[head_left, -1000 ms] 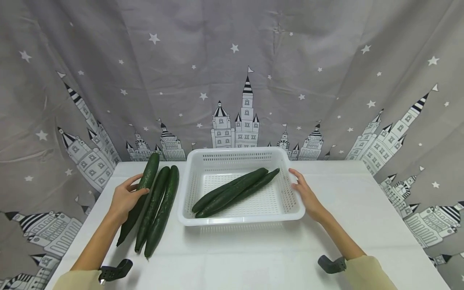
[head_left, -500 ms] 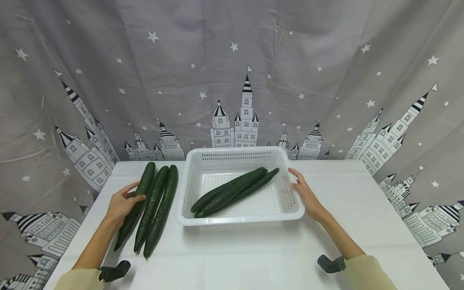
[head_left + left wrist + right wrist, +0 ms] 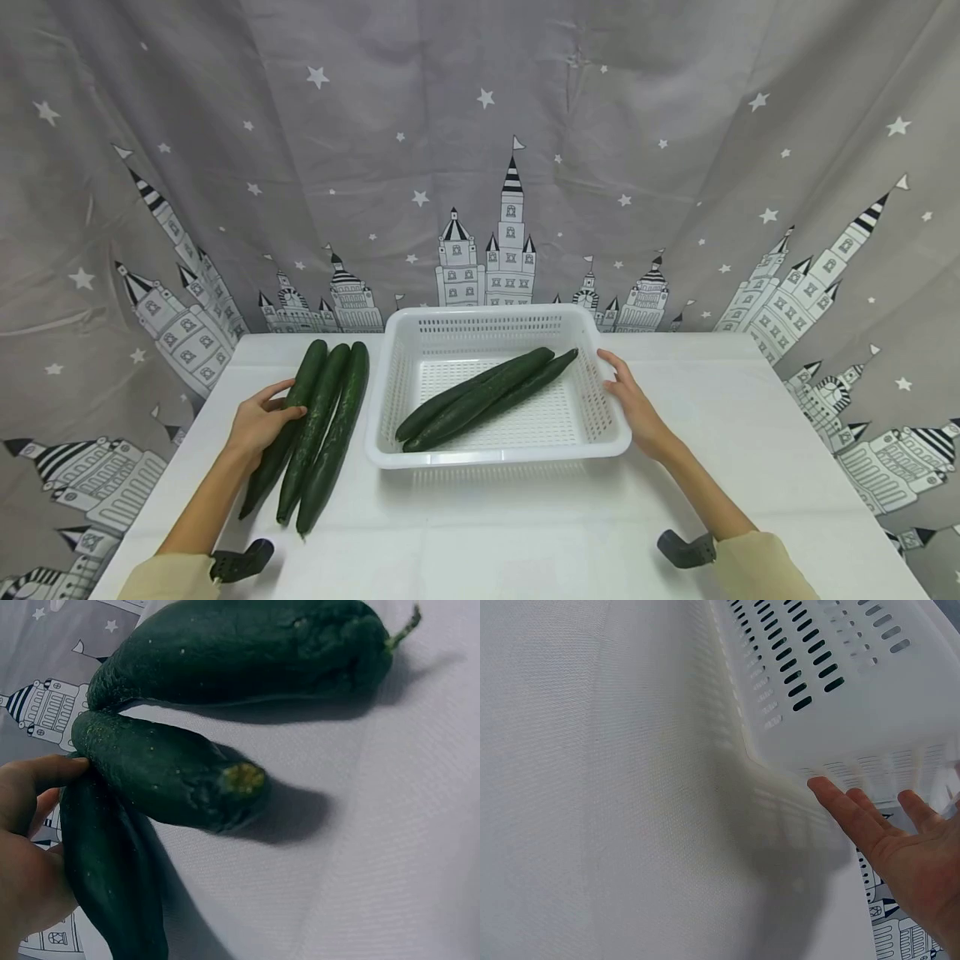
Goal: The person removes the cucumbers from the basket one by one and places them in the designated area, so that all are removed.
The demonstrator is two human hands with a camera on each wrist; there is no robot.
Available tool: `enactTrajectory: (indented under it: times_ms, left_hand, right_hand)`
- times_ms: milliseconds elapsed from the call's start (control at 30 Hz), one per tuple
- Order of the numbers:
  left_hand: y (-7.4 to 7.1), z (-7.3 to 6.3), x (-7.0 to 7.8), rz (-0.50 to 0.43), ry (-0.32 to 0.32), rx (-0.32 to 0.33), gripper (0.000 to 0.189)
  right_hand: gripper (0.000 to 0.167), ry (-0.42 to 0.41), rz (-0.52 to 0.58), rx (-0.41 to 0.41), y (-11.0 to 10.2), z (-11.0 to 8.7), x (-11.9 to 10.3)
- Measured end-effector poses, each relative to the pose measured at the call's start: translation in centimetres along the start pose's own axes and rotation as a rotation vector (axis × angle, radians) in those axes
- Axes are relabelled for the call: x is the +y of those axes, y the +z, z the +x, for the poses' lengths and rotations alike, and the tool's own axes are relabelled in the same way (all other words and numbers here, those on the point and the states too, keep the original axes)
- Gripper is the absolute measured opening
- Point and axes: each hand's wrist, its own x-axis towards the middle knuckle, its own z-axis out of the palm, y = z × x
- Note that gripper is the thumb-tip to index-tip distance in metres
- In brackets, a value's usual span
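Curled narrowly round the outer cucumber [image 3: 273,454], the left hand [image 3: 258,425] holds it between thumb and fingers, at about nine o'clock of the basket. A second ago its far end jutted beyond the others; now it lies about level with them, close against its neighbour, so the loose three seem to make one tidy row, this one laid down rather than carried. The middle cucumber [image 3: 312,433] and the inner cucumber [image 3: 332,442] slant alike, from seven o'clock to one. Only the left wrist view shows their near ends well: a blunt yellowish tip [image 3: 244,780] and a thin bent stalk [image 3: 409,628]. The white basket [image 3: 498,456] stands just beside, with more cucumbers [image 3: 483,396] inside, slanting from eight o'clock to two. At its three o'clock end rests the right hand [image 3: 636,407]; the right wrist view shows what the head view does not, its fingers fairly straight and spread by the wall. Farthest, at twelve o'clock, hangs a grey curtain [image 3: 480,150] printed with castles.
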Motion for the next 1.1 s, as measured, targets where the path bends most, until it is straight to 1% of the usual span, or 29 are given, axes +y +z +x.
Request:
enactTrajectory:
  times_ms: [267, 467, 700, 967, 1100]
  left_hand:
    - [0.09, -0.2, 0.19, -0.032, -0.022, -0.023, 0.07]
    - [0.17, -0.32, -0.05, -0.026, -0.042, -0.027, 0.07]
    - [0.3, -0.49, -0.28, -0.027, -0.027, -0.026, 0.069]
    - [0.15, -0.3, -0.17, -0.033, -0.018, -0.01, 0.066]
    - [0.15, -0.36, 0.22, -0.04, 0.012, 0.04, 0.062]
  right_hand:
    - [0.057, -0.001, 0.011, -0.003, -0.01, 0.01, -0.03]
    - [0.057, 0.0, 0.013, 0.001, -0.01, 0.01, -0.02]
    - [0.057, -0.005, 0.01, -0.002, 0.02, -0.03, 0.04]
    - [0.056, 0.0, 0.005, -0.003, -0.02, 0.04, 0.08]
    - [0.056, 0.005, 0.011, -0.006, -0.04, 0.01, 0.08]
